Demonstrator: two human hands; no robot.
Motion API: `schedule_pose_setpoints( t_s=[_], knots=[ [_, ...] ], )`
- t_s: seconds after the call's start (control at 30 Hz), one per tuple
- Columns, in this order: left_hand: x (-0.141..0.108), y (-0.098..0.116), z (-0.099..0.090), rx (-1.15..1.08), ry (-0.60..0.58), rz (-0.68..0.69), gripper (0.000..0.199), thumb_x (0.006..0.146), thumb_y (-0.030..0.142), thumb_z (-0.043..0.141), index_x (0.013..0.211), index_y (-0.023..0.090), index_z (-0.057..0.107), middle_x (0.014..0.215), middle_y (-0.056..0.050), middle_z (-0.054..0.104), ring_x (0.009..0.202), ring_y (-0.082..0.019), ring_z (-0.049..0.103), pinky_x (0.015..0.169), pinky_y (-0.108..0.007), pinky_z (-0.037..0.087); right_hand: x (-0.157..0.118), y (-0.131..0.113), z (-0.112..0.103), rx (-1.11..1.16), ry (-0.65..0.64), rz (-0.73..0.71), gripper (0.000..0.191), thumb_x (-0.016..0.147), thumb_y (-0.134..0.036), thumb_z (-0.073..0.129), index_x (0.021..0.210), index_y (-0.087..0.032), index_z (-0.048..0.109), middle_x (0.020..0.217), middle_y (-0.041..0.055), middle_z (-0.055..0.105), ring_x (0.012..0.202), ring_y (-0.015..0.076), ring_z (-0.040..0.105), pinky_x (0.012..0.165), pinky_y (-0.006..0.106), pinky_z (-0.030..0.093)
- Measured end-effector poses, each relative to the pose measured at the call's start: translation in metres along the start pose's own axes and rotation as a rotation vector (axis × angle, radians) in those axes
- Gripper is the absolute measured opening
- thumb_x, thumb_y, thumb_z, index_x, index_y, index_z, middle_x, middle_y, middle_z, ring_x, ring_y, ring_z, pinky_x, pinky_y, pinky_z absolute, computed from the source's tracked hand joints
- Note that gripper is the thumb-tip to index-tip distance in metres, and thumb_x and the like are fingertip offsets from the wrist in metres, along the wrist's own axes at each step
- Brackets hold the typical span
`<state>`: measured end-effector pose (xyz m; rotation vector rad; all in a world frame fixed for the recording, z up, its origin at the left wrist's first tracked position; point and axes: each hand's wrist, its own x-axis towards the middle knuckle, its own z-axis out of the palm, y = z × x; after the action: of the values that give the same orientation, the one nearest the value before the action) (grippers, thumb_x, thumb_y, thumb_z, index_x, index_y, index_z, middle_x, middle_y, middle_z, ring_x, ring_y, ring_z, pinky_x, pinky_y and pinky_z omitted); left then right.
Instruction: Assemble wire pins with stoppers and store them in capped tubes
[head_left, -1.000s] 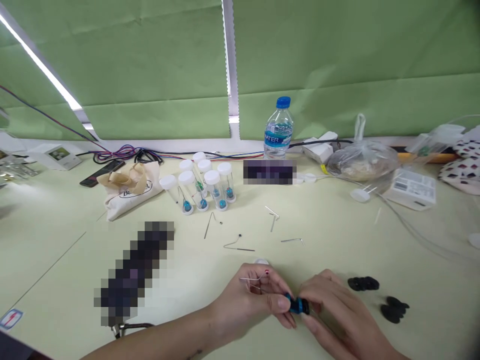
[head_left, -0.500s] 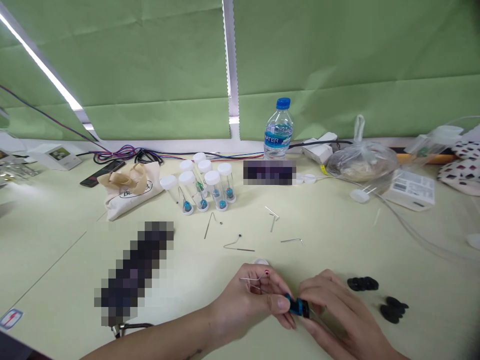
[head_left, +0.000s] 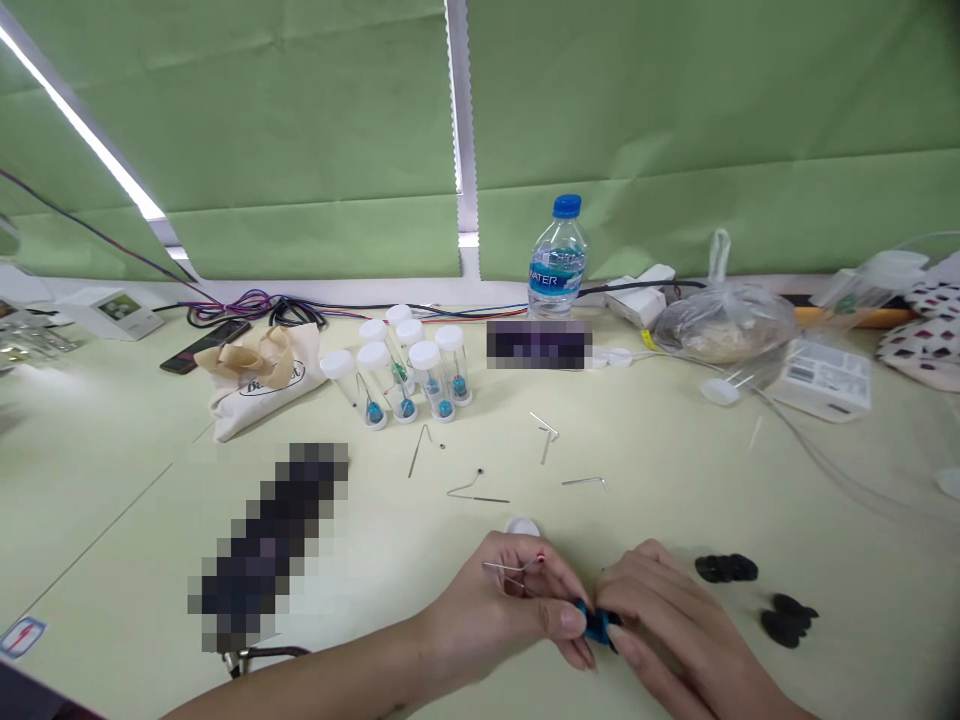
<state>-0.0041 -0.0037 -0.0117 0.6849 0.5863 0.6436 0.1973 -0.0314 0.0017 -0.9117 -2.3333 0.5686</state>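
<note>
Blue-black piece (head_left: 598,624), two grips
The left hand (head_left: 499,605) and right hand (head_left: 679,620) pinch opposite ends, likely steadying it; black discs (head_left: 784,622) lie at its three o'clock.

Blue-and-black part (head_left: 598,624) between the left hand (head_left: 517,605) and right hand (head_left: 675,620), above a pale table (head_left: 360,560).

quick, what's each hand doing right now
left hand: closed, holding the blue and black part
right hand: closed on the same part's other end

Probably a small-parts workbench, with wires (head_left: 247,303) and capped tubes (head_left: 373,378).
</note>
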Motion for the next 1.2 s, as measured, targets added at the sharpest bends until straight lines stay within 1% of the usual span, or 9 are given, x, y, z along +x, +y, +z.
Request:
schedule_pose_setpoints(
  t_s=[0.13, 0.3, 0.47, 0.57, 0.73, 0.83, 0.97, 1.03, 1.2],
  knots=[
    [0.0001, 0.0017, 0.0001, 0.003, -0.001, 0.014, 0.022, 0.065, 0.021, 0.081, 0.076, 0.006, 0.070, 0.062, -0.006, 0.067, 0.055, -0.014, 0.065, 0.059, -0.027, 0.054, -0.0012, 0.0015, 0.0021, -0.014, 0.029, -0.003, 0.015, 0.088, -0.009, 0.048, 0.097, -0.020, 0.044, 0.083, 0.0021, 0.060, 0.071, 0.0155, 0.054, 0.072, 0.033, 0.040],
    [0.0005, 0.0013, 0.0002, -0.006, -0.012, 0.014, 0.021, 0.065, 0.021, 0.081, 0.075, 0.007, 0.070, 0.062, -0.007, 0.067, 0.055, -0.014, 0.065, 0.057, -0.026, 0.053, -0.0014, 0.0004, 0.0018, -0.018, -0.007, -0.002, 0.010, 0.088, -0.011, 0.048, 0.092, -0.021, 0.045, 0.080, 0.0018, 0.059, 0.070, 0.0166, 0.055, 0.069, 0.033, 0.041],
    [0.0018, 0.0016, -0.0005, -0.018, 0.027, 0.036, 0.024, 0.063, 0.023, 0.082, 0.073, 0.007, 0.069, 0.060, -0.006, 0.066, 0.053, -0.014, 0.064, 0.055, -0.025, 0.052, -0.0031, 0.0026, 0.0047, -0.047, 0.039, -0.002, 0.018, 0.086, -0.007, 0.050, 0.096, -0.020, 0.045, 0.082, 0.0020, 0.060, 0.069, 0.0157, 0.056, 0.068, 0.032, 0.041],
    [0.0018, 0.0021, 0.0002, -0.031, 0.046, 0.027, 0.024, 0.062, 0.024, 0.083, 0.073, 0.007, 0.069, 0.058, -0.005, 0.065, 0.051, -0.013, 0.063, 0.052, -0.024, 0.050, -0.0033, 0.0037, 0.0062, -0.029, 0.054, 0.012, 0.019, 0.085, -0.007, 0.052, 0.097, -0.020, 0.044, 0.082, 0.0015, 0.060, 0.067, 0.0144, 0.055, 0.067, 0.031, 0.041],
    [0.0021, 0.0000, 0.0006, -0.043, 0.018, 0.024, 0.026, 0.061, 0.024, 0.083, 0.072, 0.006, 0.069, 0.057, -0.006, 0.065, 0.049, -0.014, 0.062, 0.049, -0.024, 0.050, -0.0013, 0.0013, 0.0036, 0.021, 0.020, 0.002, 0.013, 0.088, -0.009, 0.050, 0.094, -0.020, 0.046, 0.080, 0.0014, 0.060, 0.070, 0.0155, 0.054, 0.067, 0.032, 0.040],
    [0.0025, -0.0010, 0.0001, -0.039, 0.014, 0.020, 0.025, 0.061, 0.024, 0.083, 0.072, 0.007, 0.069, 0.057, -0.006, 0.065, 0.049, -0.014, 0.062, 0.049, -0.024, 0.050, -0.0004, -0.0003, 0.0016, -0.001, -0.003, 0.018, 0.007, 0.090, -0.012, 0.047, 0.090, -0.020, 0.047, 0.077, 0.0016, 0.058, 0.069, 0.0161, 0.053, 0.067, 0.033, 0.040],
    [0.0023, 0.0008, 0.0003, -0.031, 0.024, 0.019, 0.025, 0.061, 0.025, 0.083, 0.072, 0.007, 0.069, 0.056, -0.006, 0.065, 0.049, -0.014, 0.062, 0.049, -0.024, 0.049, 0.0003, -0.0008, 0.0011, -0.027, -0.033, 0.013, 0.007, 0.091, -0.014, 0.047, 0.088, -0.020, 0.048, 0.077, 0.0017, 0.058, 0.069, 0.0162, 0.054, 0.068, 0.033, 0.042],
    [0.0022, 0.0021, 0.0008, -0.030, 0.024, 0.025, 0.026, 0.061, 0.025, 0.084, 0.072, 0.007, 0.069, 0.057, -0.006, 0.064, 0.049, -0.014, 0.062, 0.049, -0.024, 0.049, 0.0007, -0.0005, 0.0016, -0.039, -0.013, -0.009, 0.009, 0.090, -0.012, 0.048, 0.091, -0.020, 0.047, 0.080, 0.0024, 0.060, 0.069, 0.0160, 0.055, 0.067, 0.032, 0.042],
    [0.0021, 0.0028, 0.0014, -0.036, 0.033, 0.043, 0.026, 0.061, 0.026, 0.083, 0.071, 0.007, 0.069, 0.057, -0.006, 0.064, 0.049, -0.013, 0.061, 0.050, -0.024, 0.050, 0.0014, 0.0009, 0.0032, -0.067, 0.070, -0.024, 0.020, 0.086, -0.008, 0.054, 0.100, -0.020, 0.045, 0.086, 0.0032, 0.062, 0.073, 0.0158, 0.058, 0.070, 0.032, 0.044]
  ],
)
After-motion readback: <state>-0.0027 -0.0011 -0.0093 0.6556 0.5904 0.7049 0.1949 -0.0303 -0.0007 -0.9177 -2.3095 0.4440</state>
